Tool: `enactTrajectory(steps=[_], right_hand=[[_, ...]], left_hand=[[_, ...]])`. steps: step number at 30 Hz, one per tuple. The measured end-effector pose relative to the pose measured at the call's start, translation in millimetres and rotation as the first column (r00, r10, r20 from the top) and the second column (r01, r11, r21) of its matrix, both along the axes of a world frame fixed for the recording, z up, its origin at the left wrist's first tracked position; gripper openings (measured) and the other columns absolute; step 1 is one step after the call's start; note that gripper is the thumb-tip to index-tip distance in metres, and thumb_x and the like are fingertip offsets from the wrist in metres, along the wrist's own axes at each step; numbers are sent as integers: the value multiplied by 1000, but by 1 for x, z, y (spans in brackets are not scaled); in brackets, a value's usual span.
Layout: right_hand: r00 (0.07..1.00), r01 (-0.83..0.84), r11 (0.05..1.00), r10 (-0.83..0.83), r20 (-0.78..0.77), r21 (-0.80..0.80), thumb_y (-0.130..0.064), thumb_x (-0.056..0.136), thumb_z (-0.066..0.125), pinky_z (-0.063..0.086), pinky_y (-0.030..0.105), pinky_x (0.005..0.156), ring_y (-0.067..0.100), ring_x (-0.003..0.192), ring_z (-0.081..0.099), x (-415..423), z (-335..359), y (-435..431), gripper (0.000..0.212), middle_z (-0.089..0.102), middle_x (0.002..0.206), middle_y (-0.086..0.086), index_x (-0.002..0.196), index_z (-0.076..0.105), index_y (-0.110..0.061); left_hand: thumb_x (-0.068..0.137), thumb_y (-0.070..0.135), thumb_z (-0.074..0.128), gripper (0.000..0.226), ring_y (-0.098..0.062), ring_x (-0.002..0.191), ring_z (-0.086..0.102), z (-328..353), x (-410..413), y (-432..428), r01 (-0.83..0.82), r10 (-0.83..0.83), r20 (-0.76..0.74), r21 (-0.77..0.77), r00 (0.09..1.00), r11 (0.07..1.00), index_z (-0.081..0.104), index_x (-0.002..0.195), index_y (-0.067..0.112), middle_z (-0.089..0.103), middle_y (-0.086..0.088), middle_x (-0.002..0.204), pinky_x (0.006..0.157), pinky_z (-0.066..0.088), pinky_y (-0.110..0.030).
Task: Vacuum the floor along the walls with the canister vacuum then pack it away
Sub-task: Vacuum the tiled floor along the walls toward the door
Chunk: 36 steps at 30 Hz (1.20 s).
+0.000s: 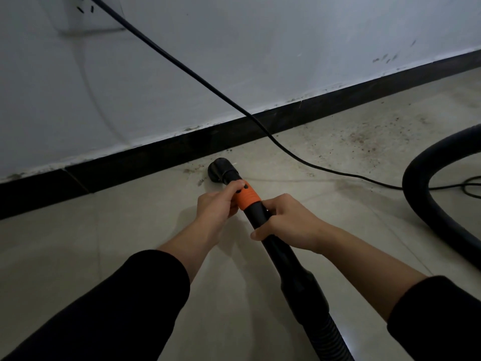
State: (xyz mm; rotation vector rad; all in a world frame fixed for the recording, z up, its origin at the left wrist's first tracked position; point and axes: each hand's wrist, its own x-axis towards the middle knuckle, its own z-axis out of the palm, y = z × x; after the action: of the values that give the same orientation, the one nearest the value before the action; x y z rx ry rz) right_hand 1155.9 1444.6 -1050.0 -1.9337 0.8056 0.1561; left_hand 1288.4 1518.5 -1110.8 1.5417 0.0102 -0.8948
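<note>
Fingers (272, 204) of the right hand (286, 225) are curled tight round the black wand (282, 264), w/ the ribbed hose (325, 332) running back from there toward the cam. Just past them the left hand (216, 204) wraps its fingers on the orange collar (248, 198), clamped on it. Beyond those fingertips the round nozzle (221, 169) is down at the tile floor (130, 230), right by the dark baseboard (156, 152), w/ bits of dirt (194, 170) beside it. Further out & right of both hands, the power cord (182, 66) drops from a wall outlet (86, 11) to the floor.
</note>
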Motion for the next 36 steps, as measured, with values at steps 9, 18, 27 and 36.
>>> enactTrajectory(steps=[9,18,27,36], right_hand=[[999,-44,999,44,7,4,-8,70,77,49,32,61,18,54,56,9,-3,13,18,56,61,5,68,59,-9],[998,-65,997,66,9,-27,-9,70,78,50,34,62,19,56,56,23,-7,24,19,56,62,6,70,59,-8],[995,-92,991,96,34,-100,-13,70,77,58,42,72,29,72,66,46,-13,38,18,65,75,13,83,64,-10],[993,-101,990,106,43,-103,-14,68,77,59,41,70,26,70,66,61,-20,43,23,66,76,10,88,66,-12]], left_hand=[[74,33,79,31,-25,97,68,0,7,22,-32,32,4,17,999,999,67,91,10,70,-14,103,91,56,-38],[78,30,77,25,-25,99,66,3,19,35,-46,46,12,19,999,999,64,90,11,68,-15,105,87,55,-34],[81,22,73,19,-29,104,65,1,38,45,-127,127,-1,17,992,992,67,91,7,67,-18,109,88,56,-37],[80,22,72,18,-26,100,65,-6,49,54,-207,207,-14,-7,978,978,67,92,9,66,-16,108,78,54,-33]])
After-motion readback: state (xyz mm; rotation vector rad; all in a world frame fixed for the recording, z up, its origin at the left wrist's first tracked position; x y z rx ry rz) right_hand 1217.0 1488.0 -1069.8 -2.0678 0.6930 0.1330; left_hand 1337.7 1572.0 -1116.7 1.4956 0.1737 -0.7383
